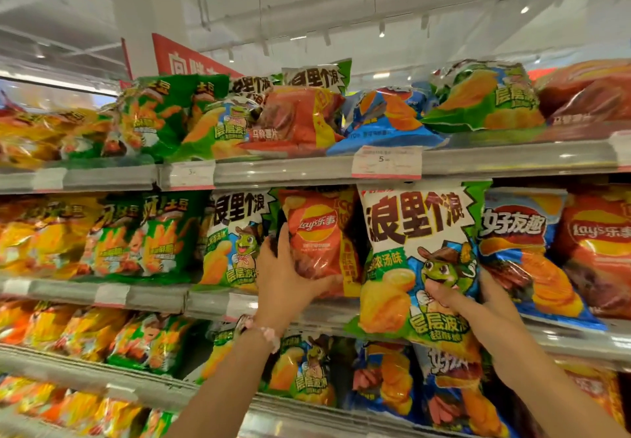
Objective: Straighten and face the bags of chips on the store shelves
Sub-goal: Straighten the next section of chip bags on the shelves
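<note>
- Head view looks up at stocked store shelves; I am working the middle shelf, whose front rail runs across below the bags.
- Toward the left end of that shelf, green and yellow bags stand upright and face out, glossy and crinkled.
- My left hand grips the red Lay's bag near the middle of the shelf: thumb curled under its bottom edge, fingers up its left side. The bag stands upright but sits back between its neighbours and is turned slightly.
- Just right of it, my right hand grips the large green-and-white frog bag, thumb across the printed front and fingers hidden behind its right edge. Its bottom hangs over the front rail and covers it, so the bag is forward of the row.
- To its right, a blue bag leans out over the rail; another red bag sits at the right end.
- I judge the step in hand to be seating these two bags. Next I should ease the frog bag back onto the shelf and square the red one, logo forward.
- The bags are puffy, air-filled foil pillows, slick and easily dented, so a light squeeze is enough.
</note>
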Demonstrator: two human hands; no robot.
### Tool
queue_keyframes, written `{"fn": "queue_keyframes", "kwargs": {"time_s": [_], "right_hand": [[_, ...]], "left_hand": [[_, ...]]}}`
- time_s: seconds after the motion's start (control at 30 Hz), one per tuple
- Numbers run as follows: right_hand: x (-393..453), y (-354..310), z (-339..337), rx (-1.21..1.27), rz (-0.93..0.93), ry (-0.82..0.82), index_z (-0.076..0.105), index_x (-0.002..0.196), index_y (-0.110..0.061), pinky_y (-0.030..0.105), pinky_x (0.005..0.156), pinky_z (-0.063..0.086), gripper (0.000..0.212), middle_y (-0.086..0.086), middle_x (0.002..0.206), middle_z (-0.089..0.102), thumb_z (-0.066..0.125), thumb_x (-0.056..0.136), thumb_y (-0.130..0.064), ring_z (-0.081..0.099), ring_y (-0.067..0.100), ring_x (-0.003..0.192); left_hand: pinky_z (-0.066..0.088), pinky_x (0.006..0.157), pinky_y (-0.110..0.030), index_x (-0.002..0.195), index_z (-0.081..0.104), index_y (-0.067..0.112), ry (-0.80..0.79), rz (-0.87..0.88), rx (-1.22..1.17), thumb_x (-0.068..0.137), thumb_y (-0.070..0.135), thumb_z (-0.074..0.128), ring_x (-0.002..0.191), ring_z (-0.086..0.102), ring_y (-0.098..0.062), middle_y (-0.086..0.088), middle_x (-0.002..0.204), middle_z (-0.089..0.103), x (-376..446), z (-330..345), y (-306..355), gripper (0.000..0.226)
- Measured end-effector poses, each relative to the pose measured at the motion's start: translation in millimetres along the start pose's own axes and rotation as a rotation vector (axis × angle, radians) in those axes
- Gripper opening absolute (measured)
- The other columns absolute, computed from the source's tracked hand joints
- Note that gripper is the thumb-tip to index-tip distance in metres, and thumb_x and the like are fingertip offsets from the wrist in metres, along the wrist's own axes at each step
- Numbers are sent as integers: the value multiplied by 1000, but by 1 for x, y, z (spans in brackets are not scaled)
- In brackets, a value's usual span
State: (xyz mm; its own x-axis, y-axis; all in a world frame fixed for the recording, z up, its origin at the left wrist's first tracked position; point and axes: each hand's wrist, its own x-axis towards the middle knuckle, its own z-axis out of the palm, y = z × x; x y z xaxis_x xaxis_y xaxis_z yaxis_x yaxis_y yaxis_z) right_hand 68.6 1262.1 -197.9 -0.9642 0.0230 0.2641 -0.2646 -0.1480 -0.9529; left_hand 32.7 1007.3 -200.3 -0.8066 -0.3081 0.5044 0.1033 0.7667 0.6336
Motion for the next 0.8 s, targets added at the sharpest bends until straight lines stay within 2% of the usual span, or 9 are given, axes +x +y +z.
{"fn": "queue_keyframes", "kwargs": {"time_s": [0.13,0.27,0.4,0.5,0.57,0.63,0.67,0.73,0.8], "right_hand": [[4,1,11,-17,-24,55,58,102,-34,26,65,48,37,-10,95,68,74,71,-20,65,10,86],[4,6,18,-66,-42,99,57,106,-32,25,65,47,38,-8,100,68,74,74,-21,64,10,88],[6,6,20,-126,-83,135,55,98,-37,25,69,47,33,-11,101,66,74,75,-23,62,8,92],[8,5,17,-175,-80,164,56,110,-30,24,69,48,39,-9,101,66,74,76,-22,63,9,92],[9,3,16,-203,-85,176,54,118,-27,23,68,48,46,-9,104,66,75,76,-23,63,10,93],[11,3,22,-220,-103,175,52,118,-26,22,68,47,47,-9,105,65,75,77,-24,62,9,94],[13,4,27,-225,-107,172,51,116,-26,23,69,47,46,-10,104,64,74,77,-25,61,8,94],[16,7,42,-243,-104,160,49,116,-26,25,74,48,46,-12,103,62,74,78,-27,60,7,96],[21,11,60,-302,-113,134,46,120,-27,28,84,48,53,-15,105,61,75,77,-31,59,8,99]], "left_hand": [[37,107,-45,152,-3,30,-152,41,-44,48,63,84,132,37,-29,-10,144,32,11,9,-19,139],[41,97,-34,151,2,36,-144,106,-198,53,51,88,124,48,-22,-3,140,42,15,16,-33,131],[43,99,-33,151,10,38,-114,151,-324,48,54,88,123,47,-15,3,137,46,17,5,-39,130],[40,102,-32,152,10,35,-115,167,-349,49,48,86,124,43,-9,8,139,42,15,-20,-43,129],[43,104,-38,151,9,38,-144,183,-329,43,56,83,126,44,-12,8,142,42,12,-36,-48,132],[46,102,-43,150,10,40,-174,194,-316,36,63,80,125,46,-13,9,140,43,8,-52,-52,135],[47,100,-41,150,11,40,-185,191,-325,35,62,79,122,48,-11,12,136,44,5,-58,-54,135],[47,94,-28,149,13,40,-190,191,-383,38,50,81,109,49,3,25,123,44,0,-70,-57,131],[44,91,-22,148,15,38,-188,191,-435,42,38,83,101,47,10,35,114,40,-3,-80,-61,126]]}}
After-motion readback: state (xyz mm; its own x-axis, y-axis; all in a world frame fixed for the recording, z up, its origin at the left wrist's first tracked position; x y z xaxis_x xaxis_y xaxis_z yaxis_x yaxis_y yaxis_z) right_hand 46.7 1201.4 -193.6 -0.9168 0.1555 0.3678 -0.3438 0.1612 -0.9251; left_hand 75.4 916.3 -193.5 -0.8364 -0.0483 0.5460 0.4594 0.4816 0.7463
